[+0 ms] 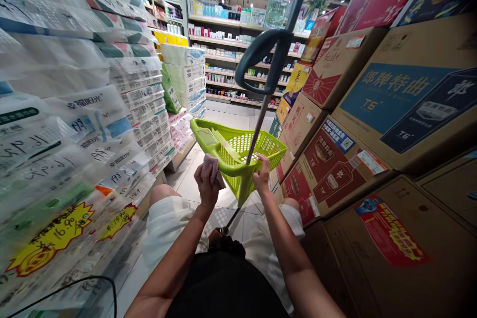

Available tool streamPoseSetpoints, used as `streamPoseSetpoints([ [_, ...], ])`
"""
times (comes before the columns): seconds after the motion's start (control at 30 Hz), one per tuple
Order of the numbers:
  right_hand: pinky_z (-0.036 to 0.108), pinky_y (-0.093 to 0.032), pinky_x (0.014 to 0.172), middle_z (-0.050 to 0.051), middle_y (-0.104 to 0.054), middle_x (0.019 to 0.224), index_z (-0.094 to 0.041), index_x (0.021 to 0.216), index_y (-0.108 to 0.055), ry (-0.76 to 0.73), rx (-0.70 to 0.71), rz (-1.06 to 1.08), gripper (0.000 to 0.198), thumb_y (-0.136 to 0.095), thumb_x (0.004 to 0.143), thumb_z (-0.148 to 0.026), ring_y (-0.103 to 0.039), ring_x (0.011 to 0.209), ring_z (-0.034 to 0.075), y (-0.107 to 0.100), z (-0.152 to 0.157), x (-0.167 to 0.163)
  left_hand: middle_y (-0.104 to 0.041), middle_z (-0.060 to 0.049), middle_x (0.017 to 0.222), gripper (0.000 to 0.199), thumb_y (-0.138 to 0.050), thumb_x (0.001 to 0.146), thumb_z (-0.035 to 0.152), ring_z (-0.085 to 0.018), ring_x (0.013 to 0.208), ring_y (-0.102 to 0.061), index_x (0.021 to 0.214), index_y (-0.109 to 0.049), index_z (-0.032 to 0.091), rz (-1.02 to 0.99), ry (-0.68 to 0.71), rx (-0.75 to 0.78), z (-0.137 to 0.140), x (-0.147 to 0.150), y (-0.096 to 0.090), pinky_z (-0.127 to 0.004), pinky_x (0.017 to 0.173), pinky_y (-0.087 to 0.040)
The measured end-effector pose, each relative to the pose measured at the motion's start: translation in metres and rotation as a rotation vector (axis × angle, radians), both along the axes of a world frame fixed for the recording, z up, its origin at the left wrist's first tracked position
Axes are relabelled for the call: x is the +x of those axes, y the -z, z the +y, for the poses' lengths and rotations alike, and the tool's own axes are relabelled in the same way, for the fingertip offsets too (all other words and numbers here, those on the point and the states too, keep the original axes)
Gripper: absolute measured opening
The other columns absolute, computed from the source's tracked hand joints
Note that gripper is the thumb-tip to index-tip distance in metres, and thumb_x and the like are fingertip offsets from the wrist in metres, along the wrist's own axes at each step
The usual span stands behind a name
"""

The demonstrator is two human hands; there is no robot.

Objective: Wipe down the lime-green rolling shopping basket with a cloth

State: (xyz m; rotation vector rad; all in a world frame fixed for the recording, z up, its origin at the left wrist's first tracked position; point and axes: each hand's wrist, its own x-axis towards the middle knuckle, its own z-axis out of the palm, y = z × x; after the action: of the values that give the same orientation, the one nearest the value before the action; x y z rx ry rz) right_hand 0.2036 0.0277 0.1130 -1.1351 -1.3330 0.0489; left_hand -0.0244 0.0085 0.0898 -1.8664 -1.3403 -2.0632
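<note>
Wiping seemed only begun, for the left hand (207, 180) held a small pinkish folded cloth (211, 165) against the near rim of the lime-green plastic shopping basket (238, 154), tilted on the floor, while the right hand (262, 177) gripped that rim.

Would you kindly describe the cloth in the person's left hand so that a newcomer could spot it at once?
Between the wrapped tissue packs and the stacked cartons, a lime-green basket stands on the aisle floor. At its near rim the left hand grips a small crumpled cloth. It is the only pale pinkish, soft thing there, against bright green plastic.
</note>
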Motion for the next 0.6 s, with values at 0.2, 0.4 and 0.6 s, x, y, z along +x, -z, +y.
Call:
streamPoseSetpoints([
  [0.2,0.052,-0.045,0.107,0.012,-0.066,0.118,-0.023,0.123,-0.061,0.052,0.241,-0.149,0.034,-0.043,0.095,-0.024,-0.06,0.119,0.029,-0.035,-0.051,-0.046,-0.055,-0.014,0.142,0.048,-0.044,0.103,0.016,-0.025,0.141,-0.047,0.148,-0.058,0.028,0.031,0.103,0.024,-0.005,0.01,-0.006,-0.046,0.123,-0.041],
  [0.4,0.04,-0.042,0.094,0.002,-0.066,0.08,-0.024,0.082,-0.071,0.02,0.111,-0.113,0.043,-0.035,0.106,-0.029,-0.061,0.088,0.021,-0.06,-0.056,-0.061,-0.056,-0.019,0.143,0.042,-0.044,0.107,0.033,-0.027,0.138,-0.052,0.142,-0.062,0.019,0.1,0.148,0.003,0.014,0.015,-0.014,-0.047,0.12,-0.044],
  [0.6,0.04,-0.041,0.093,0.001,-0.066,0.072,-0.023,0.073,-0.072,-0.023,0.153,-0.049,0.049,-0.038,0.107,-0.032,-0.06,0.085,0.021,-0.061,-0.054,-0.053,-0.051,-0.023,0.15,0.057,-0.052,0.103,0.038,-0.031,0.142,-0.045,0.155,-0.045,0.016,-0.085,0.037,-0.019,0.045,0.019,-0.027,-0.052,0.123,-0.034],
])
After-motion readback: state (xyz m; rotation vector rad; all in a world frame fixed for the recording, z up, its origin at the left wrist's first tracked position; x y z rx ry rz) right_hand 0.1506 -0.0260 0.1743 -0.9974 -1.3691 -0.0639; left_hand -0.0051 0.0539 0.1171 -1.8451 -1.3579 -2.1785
